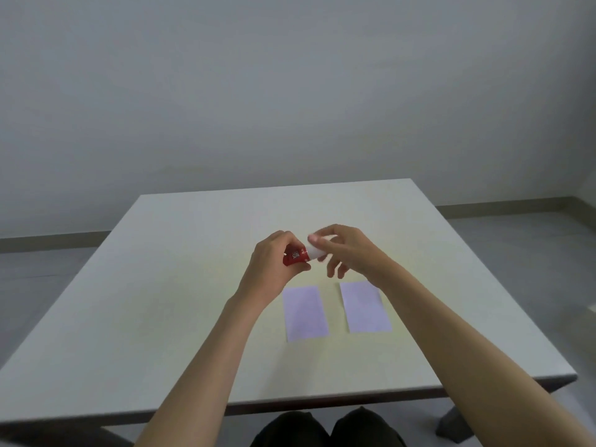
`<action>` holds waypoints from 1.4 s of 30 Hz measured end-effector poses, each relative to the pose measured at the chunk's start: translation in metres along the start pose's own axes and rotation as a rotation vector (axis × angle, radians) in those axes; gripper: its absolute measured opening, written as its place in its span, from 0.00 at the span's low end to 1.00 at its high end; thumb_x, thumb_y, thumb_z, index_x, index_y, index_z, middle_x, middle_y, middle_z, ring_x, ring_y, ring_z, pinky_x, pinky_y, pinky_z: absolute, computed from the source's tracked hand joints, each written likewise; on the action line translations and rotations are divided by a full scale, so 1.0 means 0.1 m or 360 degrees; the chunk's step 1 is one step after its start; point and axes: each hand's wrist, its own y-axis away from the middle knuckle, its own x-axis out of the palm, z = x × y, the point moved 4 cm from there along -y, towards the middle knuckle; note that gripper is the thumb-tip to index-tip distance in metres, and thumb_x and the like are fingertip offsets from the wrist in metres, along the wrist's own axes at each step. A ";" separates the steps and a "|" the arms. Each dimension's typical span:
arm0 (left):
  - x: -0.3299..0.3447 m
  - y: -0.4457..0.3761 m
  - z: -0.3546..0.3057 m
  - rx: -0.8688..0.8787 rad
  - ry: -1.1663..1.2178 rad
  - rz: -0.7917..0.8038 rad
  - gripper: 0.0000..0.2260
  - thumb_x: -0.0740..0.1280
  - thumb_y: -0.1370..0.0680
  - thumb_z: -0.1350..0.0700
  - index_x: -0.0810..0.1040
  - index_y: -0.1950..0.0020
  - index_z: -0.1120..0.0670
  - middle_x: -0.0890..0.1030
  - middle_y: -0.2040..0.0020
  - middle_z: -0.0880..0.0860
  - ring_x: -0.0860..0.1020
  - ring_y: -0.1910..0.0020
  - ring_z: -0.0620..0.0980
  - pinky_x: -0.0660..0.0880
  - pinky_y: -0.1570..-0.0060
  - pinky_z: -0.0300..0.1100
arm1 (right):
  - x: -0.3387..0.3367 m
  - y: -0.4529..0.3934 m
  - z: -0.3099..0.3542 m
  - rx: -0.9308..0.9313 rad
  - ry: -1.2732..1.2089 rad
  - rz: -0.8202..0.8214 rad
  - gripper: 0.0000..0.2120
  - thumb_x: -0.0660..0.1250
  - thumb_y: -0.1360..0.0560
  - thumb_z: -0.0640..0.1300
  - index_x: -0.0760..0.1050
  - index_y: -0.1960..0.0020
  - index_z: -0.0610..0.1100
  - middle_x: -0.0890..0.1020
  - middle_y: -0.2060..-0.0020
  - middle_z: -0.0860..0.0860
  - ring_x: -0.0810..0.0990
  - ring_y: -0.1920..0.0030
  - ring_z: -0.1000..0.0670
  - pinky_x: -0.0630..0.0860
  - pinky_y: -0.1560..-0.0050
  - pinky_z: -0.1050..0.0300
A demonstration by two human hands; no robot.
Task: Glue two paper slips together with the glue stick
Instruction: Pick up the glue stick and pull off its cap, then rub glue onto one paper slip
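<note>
Both hands hold a glue stick [298, 255] above the table, beyond the paper. Its body is red with white lettering, and its cap [315, 250] is white. My left hand [274, 262] grips the red body. My right hand [343, 250] pinches the white cap between thumb and fingers, with its lower fingers spread loose. Two pale lilac paper slips lie flat side by side nearer to me: the left slip [305, 313] and the right slip [365, 307], with a narrow gap between them. My right forearm crosses just past the right slip's corner.
The white table [161, 301] stretches wide to the left and far side. Its near edge runs just above my dark-clothed knees [325, 429]. A grey wall and floor lie beyond the far edge.
</note>
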 end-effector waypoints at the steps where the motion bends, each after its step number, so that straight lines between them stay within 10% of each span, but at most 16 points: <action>1: 0.01 -0.01 -0.01 0.0004 -0.0011 0.0001 0.11 0.77 0.34 0.62 0.76 0.58 0.57 0.80 0.58 0.53 0.79 0.59 0.53 0.77 0.56 0.51 | -0.01 -0.01 -0.01 0.0053 0.0051 -0.0075 0.23 0.65 0.28 0.62 0.78 0.54 0.40 0.80 0.70 0.47 0.76 0.77 0.50 0.71 0.77 0.61; 4: 0.02 -0.03 -0.03 0.0034 -0.0038 0.0023 0.12 0.77 0.34 0.62 0.76 0.59 0.57 0.79 0.59 0.53 0.78 0.60 0.54 0.77 0.56 0.52 | -0.02 -0.05 -0.01 0.0066 0.0261 -0.0154 0.21 0.63 0.25 0.56 0.75 0.67 0.41 0.77 0.77 0.48 0.72 0.81 0.50 0.68 0.77 0.62; 8: 0.02 -0.03 0.03 0.0008 -0.0026 0.0057 0.11 0.77 0.34 0.61 0.76 0.58 0.57 0.79 0.58 0.53 0.79 0.59 0.52 0.78 0.56 0.50 | -0.04 -0.06 0.03 -0.0138 0.0359 0.0084 0.03 0.69 0.27 0.44 0.75 0.56 0.45 0.80 0.65 0.52 0.79 0.69 0.52 0.69 0.74 0.62; 11: 0.02 -0.06 0.05 -0.0003 0.0019 0.0044 0.11 0.77 0.34 0.62 0.76 0.58 0.56 0.79 0.58 0.53 0.79 0.59 0.52 0.78 0.55 0.49 | -0.03 -0.10 0.04 -0.0060 0.0323 0.0089 0.16 0.72 0.30 0.53 0.75 0.47 0.47 0.80 0.61 0.52 0.81 0.68 0.51 0.70 0.77 0.62; 14: 0.02 -0.09 0.06 0.0013 -0.0013 0.0034 0.12 0.77 0.34 0.61 0.75 0.59 0.55 0.79 0.59 0.52 0.79 0.59 0.52 0.78 0.56 0.49 | 0.00 -0.14 0.00 0.0080 0.0378 -0.0014 0.19 0.64 0.26 0.59 0.76 0.58 0.41 0.80 0.70 0.48 0.78 0.75 0.50 0.68 0.79 0.63; 19: 0.00 -0.14 0.16 -0.0015 0.0024 0.0025 0.11 0.77 0.34 0.61 0.76 0.59 0.56 0.80 0.59 0.52 0.79 0.60 0.51 0.78 0.58 0.43 | -0.03 -0.21 -0.02 -0.0140 0.0175 0.0013 0.01 0.69 0.27 0.41 0.77 0.58 0.44 0.81 0.65 0.48 0.82 0.68 0.49 0.75 0.73 0.61; 23: -0.06 -0.10 0.37 -0.0198 0.0217 -0.0104 0.09 0.76 0.32 0.58 0.77 0.58 0.54 0.81 0.61 0.50 0.78 0.63 0.43 0.74 0.64 0.31 | -0.40 -0.31 -0.15 -0.0191 0.0076 -0.0356 0.05 0.70 0.28 0.38 0.79 0.55 0.46 0.79 0.63 0.48 0.81 0.71 0.53 0.78 0.71 0.62; 28: -0.13 0.01 0.58 -0.0536 0.0656 -0.0291 0.09 0.71 0.27 0.54 0.77 0.49 0.43 0.83 0.55 0.48 0.83 0.59 0.43 0.75 0.65 0.37 | -1.03 -0.40 -0.78 0.0245 0.0851 -0.0808 0.11 0.70 0.28 0.42 0.75 0.48 0.41 0.83 0.56 0.43 0.81 0.57 0.41 0.75 0.56 0.53; 36: -0.11 0.05 0.67 -0.0644 0.0865 -0.0368 0.08 0.70 0.26 0.52 0.79 0.56 0.37 0.86 0.58 0.43 0.83 0.54 0.45 0.77 0.44 0.51 | -1.17 -0.36 -1.24 0.0322 0.1292 -0.0772 0.10 0.61 0.25 0.37 0.76 0.45 0.40 0.80 0.49 0.41 0.77 0.51 0.40 0.68 0.58 0.56; 42: -0.07 0.06 0.64 -0.0720 0.1108 -0.0389 0.06 0.70 0.26 0.55 0.78 0.50 0.47 0.85 0.50 0.53 0.84 0.52 0.49 0.80 0.50 0.44 | -1.13 -0.35 -1.21 0.0283 0.1362 -0.0659 0.19 0.61 0.25 0.37 0.69 0.35 0.43 0.76 0.44 0.38 0.77 0.48 0.37 0.73 0.53 0.50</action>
